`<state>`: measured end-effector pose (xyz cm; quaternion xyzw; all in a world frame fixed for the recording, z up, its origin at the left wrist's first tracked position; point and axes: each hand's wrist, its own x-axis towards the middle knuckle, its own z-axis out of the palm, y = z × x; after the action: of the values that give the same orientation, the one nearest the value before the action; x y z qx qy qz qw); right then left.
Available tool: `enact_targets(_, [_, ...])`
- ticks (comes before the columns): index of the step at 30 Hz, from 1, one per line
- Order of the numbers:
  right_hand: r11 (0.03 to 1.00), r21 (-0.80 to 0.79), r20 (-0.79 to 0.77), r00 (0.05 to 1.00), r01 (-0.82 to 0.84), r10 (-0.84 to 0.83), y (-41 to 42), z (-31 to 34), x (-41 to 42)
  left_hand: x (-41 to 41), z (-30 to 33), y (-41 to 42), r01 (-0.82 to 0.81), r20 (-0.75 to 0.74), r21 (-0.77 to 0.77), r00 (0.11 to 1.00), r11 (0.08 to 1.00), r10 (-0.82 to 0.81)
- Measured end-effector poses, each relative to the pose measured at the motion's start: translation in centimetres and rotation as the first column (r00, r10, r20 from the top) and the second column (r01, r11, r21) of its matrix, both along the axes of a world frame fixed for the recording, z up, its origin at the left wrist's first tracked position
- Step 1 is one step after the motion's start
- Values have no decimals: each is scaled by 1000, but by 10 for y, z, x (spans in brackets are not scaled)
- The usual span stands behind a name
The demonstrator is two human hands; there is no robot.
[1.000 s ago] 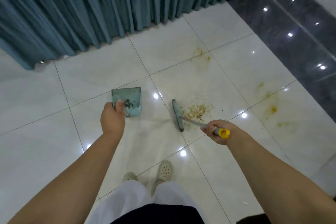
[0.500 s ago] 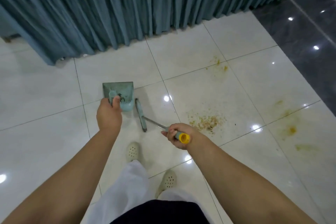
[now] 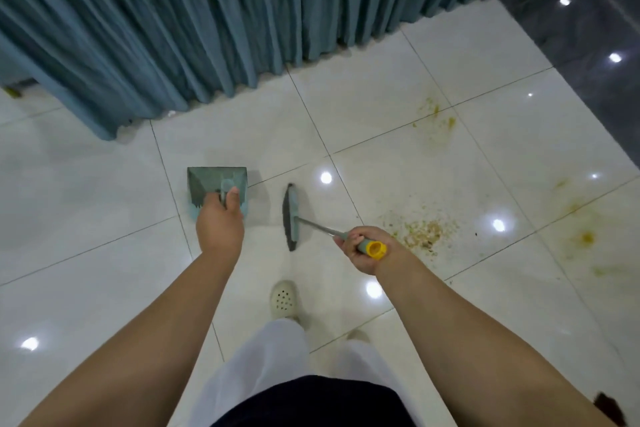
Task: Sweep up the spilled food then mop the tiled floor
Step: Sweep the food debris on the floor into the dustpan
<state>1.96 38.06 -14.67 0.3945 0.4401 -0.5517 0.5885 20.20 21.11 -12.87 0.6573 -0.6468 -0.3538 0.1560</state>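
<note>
Left hand [image 3: 219, 224] perhaps hides dustpan [image 3: 207, 182] handle

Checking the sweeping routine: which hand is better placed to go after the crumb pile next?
Right. The right hand already grips the broom, and the crumb pile lies on its side, just beyond it. The left hand is occupied holding the dustpan on the far side of the broom head.

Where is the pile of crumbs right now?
In the head view, the crumb pile lies on the white tiled floor, right of the broom head and just beyond the right hand.
</note>
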Motion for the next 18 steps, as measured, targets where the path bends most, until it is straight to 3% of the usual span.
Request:
enact_targets(12, [932,137,-150,937,335,-315,56,20,-86,-46,-14,-24,171,26,1,985,985,-171])
enact_targets(18, [931,191,-227,937,311,-267,59,23,-93,-53,-15,-41,188,27,-7,982,982,-188])
